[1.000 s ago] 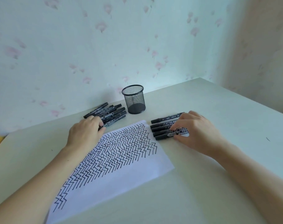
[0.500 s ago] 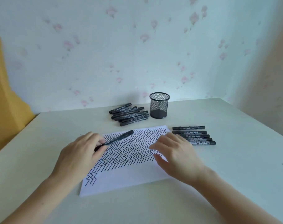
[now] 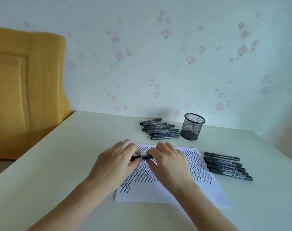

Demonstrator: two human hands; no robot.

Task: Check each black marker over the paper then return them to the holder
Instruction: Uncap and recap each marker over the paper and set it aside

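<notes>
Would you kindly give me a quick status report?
Left hand and right hand both grip one marker over the paper. Holder empty. Nothing blocking.

markers: 1 black marker point(image 3: 142, 157) gripped between left hand point(image 3: 116, 161) and right hand point(image 3: 169, 161) | far pile point(image 3: 160, 129) beyond the hands: about 8, overlap blurs the count | right row point(image 3: 227, 165) beside the right hand: 6 | mesh holder point(image 3: 192, 127) beyond the right hand: 1 | paper point(image 3: 158, 194) under the hands: 1 sheet | hands: 2
</notes>
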